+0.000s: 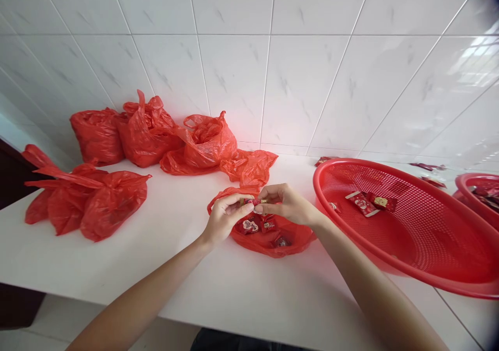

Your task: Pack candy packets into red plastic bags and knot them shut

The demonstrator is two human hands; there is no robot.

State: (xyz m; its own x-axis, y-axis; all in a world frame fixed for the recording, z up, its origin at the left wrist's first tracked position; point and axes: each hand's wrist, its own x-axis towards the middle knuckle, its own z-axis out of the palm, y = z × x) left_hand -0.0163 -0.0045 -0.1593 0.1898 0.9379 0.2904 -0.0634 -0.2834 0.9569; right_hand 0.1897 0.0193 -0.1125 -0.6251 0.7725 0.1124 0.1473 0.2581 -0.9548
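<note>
Between the fingertips of both hands is a small red wrapped candy [254, 202] with gold ends. My left hand [225, 217] pinches its left end, and my right hand [287, 204] pinches the right end. Right below them an open red plastic bag [257, 244] lies on the white table, its mouth spread wide. Several red packaged sweets [249, 225] with light printing rest inside the bag. My fingers hide part of the candy, and the hands cover the bag's far rim.
At right stands a large red perforated basket [421, 236] holding a few red packets [362, 204]; a second red basket [463, 182] sits beyond it. Several filled red bags [198, 145] line the tiled wall, and knotted bags [115, 203] lie at left on the white table [175, 210].
</note>
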